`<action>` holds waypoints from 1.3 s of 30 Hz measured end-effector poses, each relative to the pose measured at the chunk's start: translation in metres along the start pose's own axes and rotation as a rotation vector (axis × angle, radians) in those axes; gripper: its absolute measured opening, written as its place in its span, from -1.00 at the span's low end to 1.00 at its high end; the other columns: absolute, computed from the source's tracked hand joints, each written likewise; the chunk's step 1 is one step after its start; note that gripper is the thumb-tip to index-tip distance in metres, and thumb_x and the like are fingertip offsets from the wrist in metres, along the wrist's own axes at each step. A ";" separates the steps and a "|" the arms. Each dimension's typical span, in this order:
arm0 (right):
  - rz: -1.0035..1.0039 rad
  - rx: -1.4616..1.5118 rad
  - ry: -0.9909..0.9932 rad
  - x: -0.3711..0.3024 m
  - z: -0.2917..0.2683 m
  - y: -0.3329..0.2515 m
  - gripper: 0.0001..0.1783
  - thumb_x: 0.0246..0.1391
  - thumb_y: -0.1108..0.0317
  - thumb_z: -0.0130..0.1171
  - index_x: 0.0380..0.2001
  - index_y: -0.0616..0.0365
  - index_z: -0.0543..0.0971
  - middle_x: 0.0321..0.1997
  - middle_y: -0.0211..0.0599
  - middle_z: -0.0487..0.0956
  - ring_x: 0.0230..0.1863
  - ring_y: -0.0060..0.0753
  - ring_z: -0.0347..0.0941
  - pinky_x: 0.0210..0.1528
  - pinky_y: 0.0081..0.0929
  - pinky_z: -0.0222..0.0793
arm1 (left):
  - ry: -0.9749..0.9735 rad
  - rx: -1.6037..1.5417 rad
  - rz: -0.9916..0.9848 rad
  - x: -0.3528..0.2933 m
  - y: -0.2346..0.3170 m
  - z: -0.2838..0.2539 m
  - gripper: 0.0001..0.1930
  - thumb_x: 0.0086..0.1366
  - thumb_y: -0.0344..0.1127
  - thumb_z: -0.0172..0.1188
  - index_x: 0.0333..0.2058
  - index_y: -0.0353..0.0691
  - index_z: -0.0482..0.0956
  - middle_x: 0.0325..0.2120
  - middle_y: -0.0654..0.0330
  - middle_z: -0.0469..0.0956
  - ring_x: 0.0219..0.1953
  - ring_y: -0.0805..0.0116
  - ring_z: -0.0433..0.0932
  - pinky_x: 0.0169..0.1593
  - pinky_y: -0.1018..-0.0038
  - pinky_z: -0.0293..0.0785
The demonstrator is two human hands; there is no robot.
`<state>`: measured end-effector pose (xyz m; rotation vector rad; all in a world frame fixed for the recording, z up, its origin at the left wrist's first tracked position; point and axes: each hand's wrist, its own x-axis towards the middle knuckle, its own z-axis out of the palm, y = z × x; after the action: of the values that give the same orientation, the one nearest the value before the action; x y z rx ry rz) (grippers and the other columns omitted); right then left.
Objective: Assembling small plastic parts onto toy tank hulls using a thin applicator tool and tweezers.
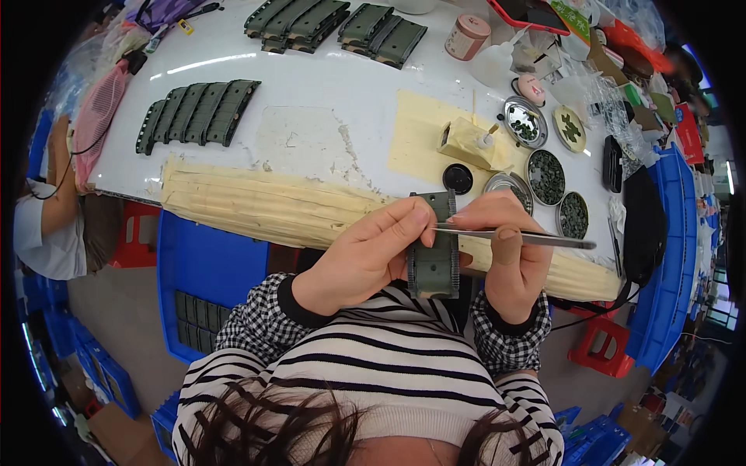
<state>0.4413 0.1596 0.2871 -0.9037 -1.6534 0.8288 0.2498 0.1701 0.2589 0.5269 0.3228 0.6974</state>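
Observation:
Upright in front of my chest is a dark green, ribbed plastic part [434, 268], shaped like a curved panel with toothed edges. My left hand [361, 252] grips it from the left, thumb and fingers closed near its upper half. My right hand [509, 252] pinches a pair of metal tweezers [571, 241], whose tips point left and reach the panel beside my left thumb. Whatever the tips may hold is too small to make out. Both hands are over the table's near edge, which is padded with yellowish tape [272, 206].
Similar green panels [198, 114] lie in rows on the white table. To the right are round tins of small green pieces [546, 177], a tape-covered box [472, 146] and a black lid [458, 179]. A blue bin [203, 252] sits below left; another person's arm [58, 179] is far left.

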 end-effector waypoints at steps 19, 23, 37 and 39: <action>-0.346 -0.532 -0.125 -0.004 0.016 -0.019 -0.59 -0.15 0.27 0.32 -0.22 0.29 0.60 -0.22 -0.11 0.57 -0.18 -0.14 0.59 -0.26 -0.41 0.55 | 0.110 0.086 0.117 0.001 -0.006 -0.002 -0.69 0.49 -0.09 -0.22 -0.23 -0.21 0.36 0.09 0.03 0.35 0.06 0.39 0.37 0.16 0.38 0.33; -0.364 -0.542 -0.123 -0.005 0.015 -0.016 -0.61 -0.15 0.28 0.32 -0.22 0.29 0.60 -0.23 -0.11 0.57 -0.20 -0.13 0.59 -0.28 -0.40 0.56 | 0.112 0.093 0.115 0.001 -0.006 -0.002 -0.69 0.48 -0.09 -0.22 -0.23 -0.22 0.35 0.09 0.03 0.35 0.06 0.39 0.37 0.15 0.39 0.33; -0.012 -0.330 0.221 -0.006 0.000 0.003 -0.83 0.18 0.50 0.03 -0.31 0.35 0.59 -0.32 -0.15 0.60 -0.34 -0.37 0.47 -0.26 -0.53 0.34 | 0.155 0.097 0.182 -0.004 0.010 0.010 -0.44 0.46 -0.29 -0.21 0.35 0.04 -0.18 0.21 -0.05 0.19 0.17 0.05 0.36 0.11 0.23 0.47; 0.123 -0.270 0.268 -0.005 0.000 0.017 -0.83 0.19 0.49 0.03 -0.32 0.35 0.59 -0.36 -0.17 0.59 -0.35 -0.40 0.45 -0.28 -0.53 0.33 | 0.158 0.077 0.257 -0.003 0.010 0.006 -0.34 0.45 -0.32 -0.21 0.35 0.15 -0.37 0.24 -0.06 0.14 0.19 -0.03 0.33 0.11 0.18 0.48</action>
<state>0.4450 0.1632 0.2706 -1.2575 -1.5047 0.5434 0.2449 0.1729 0.2696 0.5940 0.4354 0.9813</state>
